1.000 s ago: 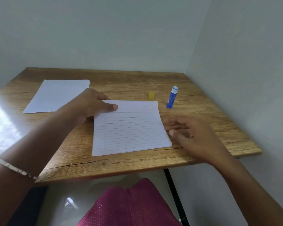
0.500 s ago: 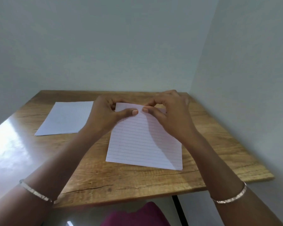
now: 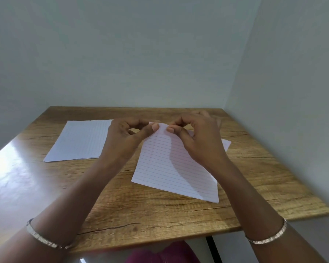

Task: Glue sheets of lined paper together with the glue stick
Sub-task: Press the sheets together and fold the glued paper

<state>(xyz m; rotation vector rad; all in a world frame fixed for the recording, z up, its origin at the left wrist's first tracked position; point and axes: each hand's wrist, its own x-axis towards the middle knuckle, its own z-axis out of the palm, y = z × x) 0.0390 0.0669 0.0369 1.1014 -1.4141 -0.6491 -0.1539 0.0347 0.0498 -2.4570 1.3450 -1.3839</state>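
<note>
the left hand [image 3: 124, 138] and the right hand [image 3: 198, 138] meet over the middle of the table, both curled. each pinches the far edge of a lined sheet [image 3: 165, 168] between thumb and forefinger, the two thumb tips close together on the side of the paper that faces the camera, a narrow strip of paper showing between them. the other fingers of each hand arch behind the edge. the right hand's fingertips are blurred.

that far edge is raised off the table, while the near edge of the sheet rests on the wood, its near right corner pointing toward the front of the table. the sheet lies turned at an angle to the table's edges, and the right hand's shadow falls across its right half. a pale paper corner [image 3: 226, 143] sticks out beyond the right hand; whether it belongs to the same sheet or to another under it cannot be told.

to the left, well apart from the held sheet, more lined paper [image 3: 80, 142] lies flat on the table [image 3: 160, 217], partly hidden behind the left hand. each wrist wears a thin silver bracelet, left [image 3: 46, 242] and right [image 3: 268, 238]. the table stands in a corner of pale walls, and magenta cloth [image 3: 160, 255] shows below its front edge, beside a black table leg [image 3: 213, 249].
</note>
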